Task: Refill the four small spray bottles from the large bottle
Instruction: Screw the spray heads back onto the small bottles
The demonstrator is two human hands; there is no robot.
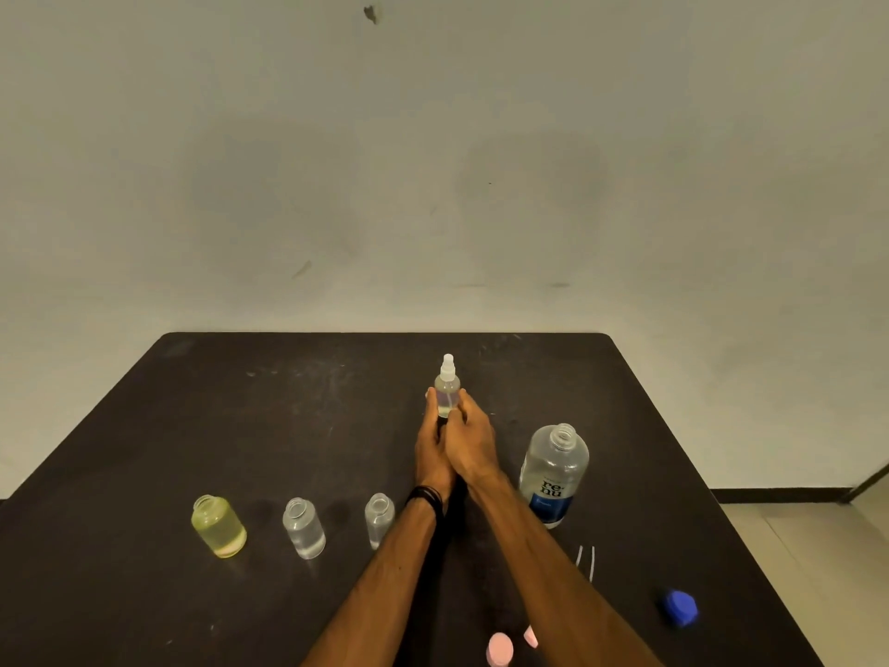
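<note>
Spray bottle (447,387) with its nozzle on stands upright mid-table, toward the far side, gripped low by both hands: left hand (431,447) and right hand (469,442) pressed together around its base. Three open small bottles (304,527) wait in a row nearer the person, the left one yellowish. Large bottle (553,474) stands uncapped at right, blue cap (679,607) near the table (240,426) edge. Likely setting down a finished bottle; release gently so it stays upright, clear of the others.

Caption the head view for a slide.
Both hands hold a capped spray bottle; three small bottles stand open.
</note>
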